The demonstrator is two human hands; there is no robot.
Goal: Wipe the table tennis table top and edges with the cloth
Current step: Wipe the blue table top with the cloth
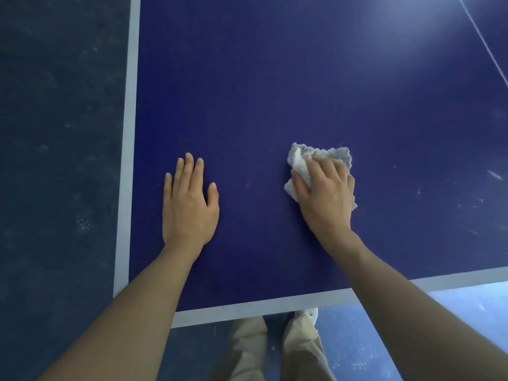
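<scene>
Near desk (pixel 275 78) corner: right hand (pixel 327 188) gripping cloth (pixel 299 163), wiping top; left hand (pixel 188 204) flat, open. Next, probably those smudges rightward, then edges.

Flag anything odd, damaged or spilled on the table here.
Only pale scuffs and specks on the table, right of the cloth, under the right hand. Left hand lies flat. Nothing spilled or broken.

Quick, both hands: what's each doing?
Left hand: open, flat on the table.
Right hand: fingers curled over the cloth, pressing it down.
</scene>
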